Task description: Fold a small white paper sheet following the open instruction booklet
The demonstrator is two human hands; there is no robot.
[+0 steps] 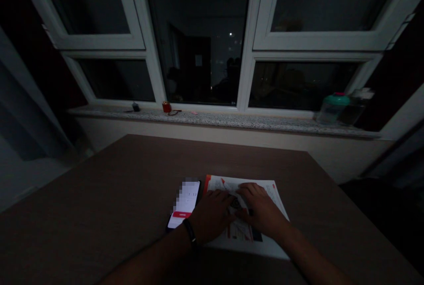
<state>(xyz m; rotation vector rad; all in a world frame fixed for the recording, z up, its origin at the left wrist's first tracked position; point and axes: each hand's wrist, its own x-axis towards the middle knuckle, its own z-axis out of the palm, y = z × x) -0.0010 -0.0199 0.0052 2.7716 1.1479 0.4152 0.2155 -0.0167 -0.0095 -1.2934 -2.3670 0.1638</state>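
A printed booklet or sheet [245, 249], white with orange and dark patches, lies on the brown table [132, 188]. Both hands rest on it, close together. My left hand [213, 214], with a dark band on its wrist, lies palm down with its fingers stretched toward the middle of the page. My right hand [260, 208] also lies palm down, fingers extended and thumb pointing inward. Between the hands is a small dark patterned patch [235, 202]; I cannot tell whether it is printed or a separate object. A lit phone [185, 199] lies just left of the booklet.
Beyond the table runs a speckled stone windowsill [215, 119] under a white-framed window. On it stand a small red jar [166, 106], a small dark bottle [135, 106] and a clear bottle with a teal top [333, 108]. A curtain [26, 113] hangs at left. The room is dim.
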